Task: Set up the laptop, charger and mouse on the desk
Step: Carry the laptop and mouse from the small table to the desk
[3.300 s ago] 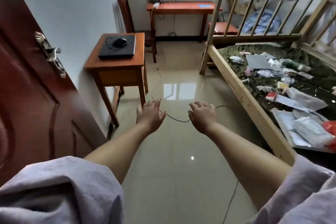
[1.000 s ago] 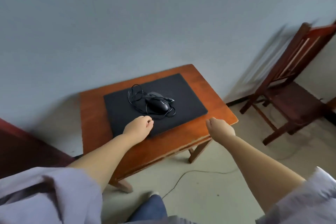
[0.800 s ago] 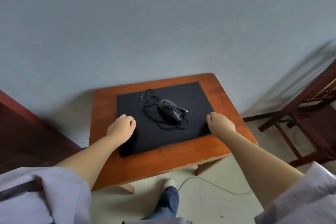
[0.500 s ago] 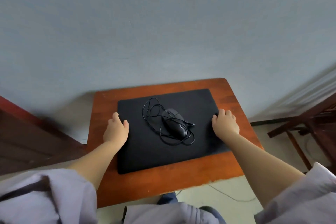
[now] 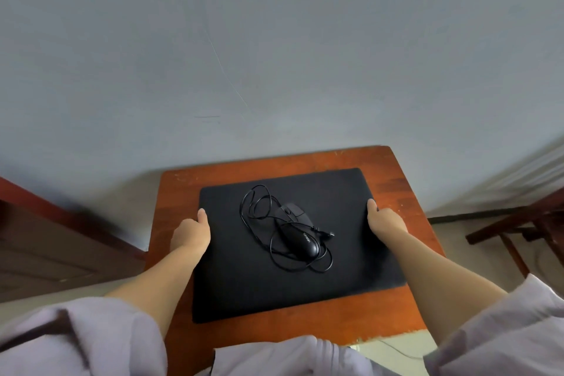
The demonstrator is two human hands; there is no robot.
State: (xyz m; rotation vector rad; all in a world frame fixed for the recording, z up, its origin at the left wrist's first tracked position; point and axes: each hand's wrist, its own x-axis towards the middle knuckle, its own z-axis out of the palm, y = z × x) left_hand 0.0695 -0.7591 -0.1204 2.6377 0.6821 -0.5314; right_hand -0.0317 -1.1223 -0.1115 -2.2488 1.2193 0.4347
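A closed black laptop (image 5: 250,278) lies flat on a small reddish wooden table (image 5: 406,192) against a grey wall. On the lid sits a black wired mouse (image 5: 300,233) with its thin cable (image 5: 259,210) coiled loosely around it. My left hand (image 5: 190,232) grips the laptop's left edge, thumb on top. My right hand (image 5: 384,220) grips the right edge the same way. The fingers of both hands are hidden under the laptop's sides. No charger is in view.
A dark red door (image 5: 45,241) stands at the left. Part of a dark wooden chair (image 5: 525,229) shows at the right edge. A thin cable (image 5: 399,351) lies on the pale floor below the table's front right corner.
I have walked up to the table and faced it squarely. Both hands slid from the laptop's top outward to its left and right edges and took hold there.
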